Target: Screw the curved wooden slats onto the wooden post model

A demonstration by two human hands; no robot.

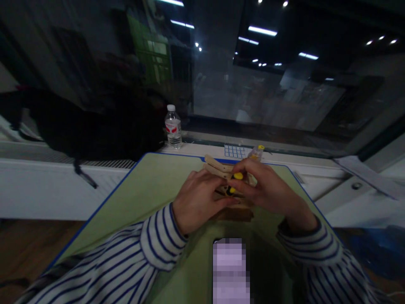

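Observation:
My right hand [268,183] pinches a small yellow-and-black screwdriver [238,176] over a wooden assembly [234,214]. Two pale wooden arms [213,161] with small holes stick out of it at the upper left. My left hand [202,198] is closed around the near left side of the assembly, its thumb along the front and its fingers over the top. Both hands hide much of the wood, and the screwdriver's tip cannot be made out.
A phone [229,270] with a lit, blurred screen lies on the green table [133,198] before me. On the sill beyond stand a water bottle [173,128] and a clear bag with a yellow cap [257,153]. A black bag [95,131] lies at left.

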